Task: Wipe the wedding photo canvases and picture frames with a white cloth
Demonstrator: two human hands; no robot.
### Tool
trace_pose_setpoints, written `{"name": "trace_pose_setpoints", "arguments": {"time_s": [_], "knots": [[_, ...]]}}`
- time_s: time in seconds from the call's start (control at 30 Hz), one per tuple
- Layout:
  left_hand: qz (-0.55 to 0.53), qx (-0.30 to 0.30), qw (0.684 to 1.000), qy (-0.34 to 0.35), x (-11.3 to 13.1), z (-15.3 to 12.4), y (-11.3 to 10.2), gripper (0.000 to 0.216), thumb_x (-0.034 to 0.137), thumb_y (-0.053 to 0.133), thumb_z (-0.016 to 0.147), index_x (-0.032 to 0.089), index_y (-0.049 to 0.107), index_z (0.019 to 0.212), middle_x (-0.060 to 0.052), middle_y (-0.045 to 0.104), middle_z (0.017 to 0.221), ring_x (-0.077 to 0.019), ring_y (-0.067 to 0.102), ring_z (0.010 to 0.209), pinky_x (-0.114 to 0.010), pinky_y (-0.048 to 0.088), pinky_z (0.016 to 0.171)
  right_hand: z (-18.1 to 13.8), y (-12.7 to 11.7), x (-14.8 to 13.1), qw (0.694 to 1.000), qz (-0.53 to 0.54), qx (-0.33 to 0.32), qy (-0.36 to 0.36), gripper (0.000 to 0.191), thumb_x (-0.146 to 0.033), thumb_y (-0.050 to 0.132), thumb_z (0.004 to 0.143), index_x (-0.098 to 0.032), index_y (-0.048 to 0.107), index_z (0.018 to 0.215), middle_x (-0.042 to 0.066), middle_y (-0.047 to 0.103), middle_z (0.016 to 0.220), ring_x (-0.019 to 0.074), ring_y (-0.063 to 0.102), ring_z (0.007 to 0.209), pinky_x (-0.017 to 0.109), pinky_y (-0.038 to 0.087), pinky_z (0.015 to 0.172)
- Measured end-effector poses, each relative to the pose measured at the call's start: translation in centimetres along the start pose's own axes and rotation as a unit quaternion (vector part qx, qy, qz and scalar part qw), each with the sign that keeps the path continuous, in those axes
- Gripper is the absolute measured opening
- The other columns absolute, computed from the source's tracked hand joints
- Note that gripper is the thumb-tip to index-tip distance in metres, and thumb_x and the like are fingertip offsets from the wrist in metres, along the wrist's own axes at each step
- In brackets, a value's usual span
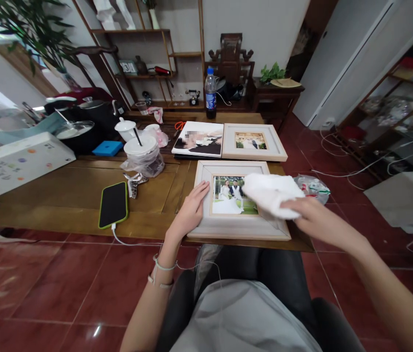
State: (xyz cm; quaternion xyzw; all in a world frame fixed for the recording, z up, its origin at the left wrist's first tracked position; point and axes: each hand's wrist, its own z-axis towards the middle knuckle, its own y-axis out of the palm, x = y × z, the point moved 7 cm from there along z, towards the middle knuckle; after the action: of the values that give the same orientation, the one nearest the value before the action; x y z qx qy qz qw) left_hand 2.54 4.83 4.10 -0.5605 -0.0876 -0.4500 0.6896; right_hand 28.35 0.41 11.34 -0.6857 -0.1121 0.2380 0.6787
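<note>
A white picture frame (206, 171) with a wedding photo lies flat at the near edge of a low wooden table (81, 190). My left hand (190, 211) rests flat on the frame's left border, fingers stretched out. My right hand (311, 217) grips a white cloth (270, 191) that lies on the right part of the frame's glass.
Behind lie a second framed photo (253, 142) and a photo album (199, 140). A phone in a green case (113, 204) with a cable, a metal clip, lidded cups in a bag (142, 154), a soda bottle (210, 99), pots and a white box (11, 164) sit left.
</note>
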Motion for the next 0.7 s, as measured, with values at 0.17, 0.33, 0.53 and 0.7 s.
{"name": "trace_pose_setpoints", "arguments": {"time_s": [0.17,0.33,0.53,0.7], "knots": [[0.005,-0.001,1.000,0.008,-0.1,-0.1,0.2,0.047,0.010,0.032,0.089,0.018,0.044,0.133,-0.010,0.044,0.141,-0.0218,0.031,0.136,-0.049,0.028,0.112,5.9,-3.4,0.6,0.973,-0.048,0.214,0.071,0.038,-0.004,0.044,0.071,-0.012,0.065,0.102,0.016,0.064,0.116,0.0330,0.056,0.111,0.044,0.047,0.087],[0.029,-0.003,1.000,0.009,-0.2,0.0,0.3,0.046,0.011,0.033,0.088,0.016,0.047,0.132,-0.012,0.044,0.140,-0.0235,0.032,0.135,-0.048,0.028,0.111,13.1,0.7,-7.6,0.971,-0.096,0.138,-0.167,0.055,0.006,0.035,0.075,-0.022,0.062,0.114,-0.001,0.037,0.146,0.0237,0.019,0.139,0.043,0.016,0.112],[0.025,0.003,1.000,0.009,-0.2,0.0,0.3,0.046,0.011,0.034,0.087,0.018,0.047,0.131,-0.011,0.044,0.140,-0.0231,0.033,0.134,-0.048,0.029,0.111,13.9,4.0,-7.3,0.978,-0.096,0.059,-0.177,0.060,0.005,0.034,0.075,-0.025,0.057,0.122,0.000,0.050,0.137,0.0189,0.028,0.135,0.040,0.014,0.112],[0.014,0.002,1.000,0.000,-0.3,-0.1,0.4,0.045,0.011,0.033,0.089,0.017,0.047,0.131,-0.012,0.044,0.140,-0.0221,0.032,0.135,-0.049,0.029,0.111,10.2,2.6,-1.1,0.986,-0.100,0.037,-0.128,0.063,0.008,0.037,0.064,-0.023,0.064,0.111,0.008,0.058,0.127,0.0247,0.036,0.131,0.051,0.017,0.109]]}}
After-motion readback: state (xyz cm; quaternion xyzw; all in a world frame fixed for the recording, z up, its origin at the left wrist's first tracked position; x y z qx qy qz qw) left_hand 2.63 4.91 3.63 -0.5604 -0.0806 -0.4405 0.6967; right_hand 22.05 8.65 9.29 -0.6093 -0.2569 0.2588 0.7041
